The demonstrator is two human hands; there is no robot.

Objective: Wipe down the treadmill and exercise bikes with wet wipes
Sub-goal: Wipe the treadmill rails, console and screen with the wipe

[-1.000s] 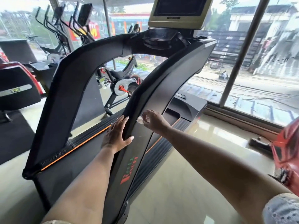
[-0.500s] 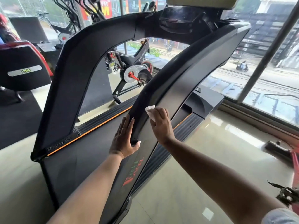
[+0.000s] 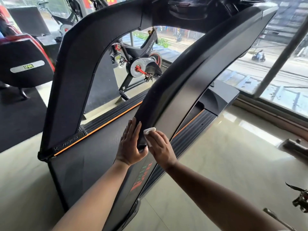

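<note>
My left hand point(image 3: 131, 145) flat along the black curved treadmill upright point(image 3: 183, 77), thumb hooked round its lower end, my right hand point(image 3: 160, 147) just right of that end, fingers bent over a small white wet wipe point(image 3: 149, 130), both forearms outstretched

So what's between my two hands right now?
In the head view, the treadmill's black padded rail separates left hand from right hand holding the wipe.

Black treadmill point(image 3: 191, 84) with 2 curved uprights; a small white wipe point(image 3: 149, 130) lies pressed against the right upright's lower part. A black exercise bike point(image 3: 143, 64) stands beyond it.
</note>
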